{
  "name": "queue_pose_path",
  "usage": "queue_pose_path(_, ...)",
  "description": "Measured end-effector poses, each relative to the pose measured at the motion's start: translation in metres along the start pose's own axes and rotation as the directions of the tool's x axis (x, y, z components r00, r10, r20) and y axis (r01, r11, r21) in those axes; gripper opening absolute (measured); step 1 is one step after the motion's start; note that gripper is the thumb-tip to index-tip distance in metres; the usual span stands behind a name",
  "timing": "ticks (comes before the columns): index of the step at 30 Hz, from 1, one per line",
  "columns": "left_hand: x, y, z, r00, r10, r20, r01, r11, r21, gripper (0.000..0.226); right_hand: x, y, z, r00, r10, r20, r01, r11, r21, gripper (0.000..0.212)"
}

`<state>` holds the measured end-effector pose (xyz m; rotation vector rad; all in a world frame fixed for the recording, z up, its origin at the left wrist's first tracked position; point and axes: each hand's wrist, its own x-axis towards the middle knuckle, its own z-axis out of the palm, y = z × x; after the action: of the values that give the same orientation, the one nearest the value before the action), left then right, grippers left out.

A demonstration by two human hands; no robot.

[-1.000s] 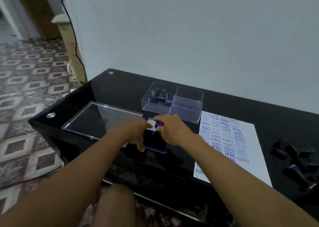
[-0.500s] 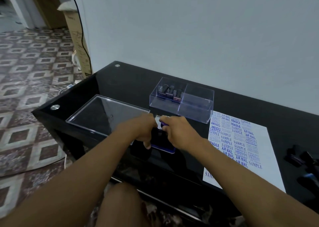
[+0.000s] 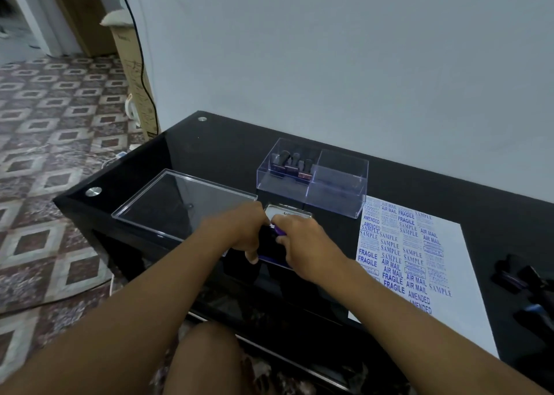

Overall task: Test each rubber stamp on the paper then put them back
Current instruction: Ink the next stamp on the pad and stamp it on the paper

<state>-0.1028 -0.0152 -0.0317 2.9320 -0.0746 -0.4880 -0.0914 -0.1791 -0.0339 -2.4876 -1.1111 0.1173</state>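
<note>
We had both hands at the ink pad (image 3: 277, 252), a dark purple-edged case with its white-labelled lid tipped up at the far side, lying on the black glass table (image 3: 209, 151) between the clear lid (image 3: 183, 204) and the paper (image 3: 410, 253). Our left hand (image 3: 236, 232) gripped the pad's left edge, fingers curled down over it. Our right hand (image 3: 299, 241) pinched a small purple-topped stamp (image 3: 278, 230) and held it on the pad's inked face.

Over the last second little changed at the hands themselves: they stayed locked on the pad and stamp, while the head swung left and the whole table slid rightward in view, so that the loose dark stamps (image 3: 521, 277) at the far right now sat partly cut off by the frame edge. We judged that the stamp was being inked, not yet printed.

The paper already carried many blue marks (SAMPLE, AIR MAIL, FRAGILE, AMENDED among them), so testing looked well along. The clear box (image 3: 311, 177) behind the pad held three stamps (image 3: 295, 163) in its left compartment; its right compartment looked empty, though reflections made that uncertain. By our reckoning this stamp still had to reach the paper, and the loose ones still had to go back in the box.
</note>
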Motion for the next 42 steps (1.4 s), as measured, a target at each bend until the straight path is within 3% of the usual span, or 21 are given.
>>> queue_pose_path(4,-0.002,0.006,0.0,0.999,-0.05,0.002,0.049,0.992,0.113,0.068,-0.001,0.001,-0.018,0.998,0.023,-0.058,-0.019,0.997,0.073,0.015)
queue_pose_path(8,-0.005,0.02,-0.002,0.998,-0.057,-0.005,0.057,0.991,0.122,0.087,-0.021,0.01,-0.037,0.991,0.06,-0.123,-0.053,0.997,0.06,0.01)
queue_pose_path(14,0.002,0.081,-0.001,0.992,0.105,-0.074,-0.098,0.991,0.092,0.094,-0.087,0.054,-0.072,0.972,0.16,-0.171,-0.163,0.987,-0.004,0.008)
queue_pose_path(20,0.014,0.154,0.014,0.967,0.253,-0.035,-0.256,0.962,-0.093,0.075,-0.158,0.102,-0.109,0.924,0.324,-0.205,-0.336,0.941,-0.027,0.007)
queue_pose_path(24,0.027,0.182,0.029,0.959,0.283,0.02,-0.281,0.957,-0.077,0.086,-0.188,0.12,-0.118,0.892,0.39,-0.227,-0.41,0.911,-0.045,0.015)
queue_pose_path(29,0.035,0.19,0.034,0.964,0.253,0.076,-0.249,0.967,-0.059,0.089,-0.203,0.131,-0.114,0.884,0.405,-0.234,-0.424,0.905,-0.036,0.01)
queue_pose_path(42,0.038,0.186,0.039,0.977,0.202,0.065,-0.192,0.973,-0.131,0.09,-0.203,0.142,-0.093,0.89,0.414,-0.191,-0.413,0.91,0.046,0.006)
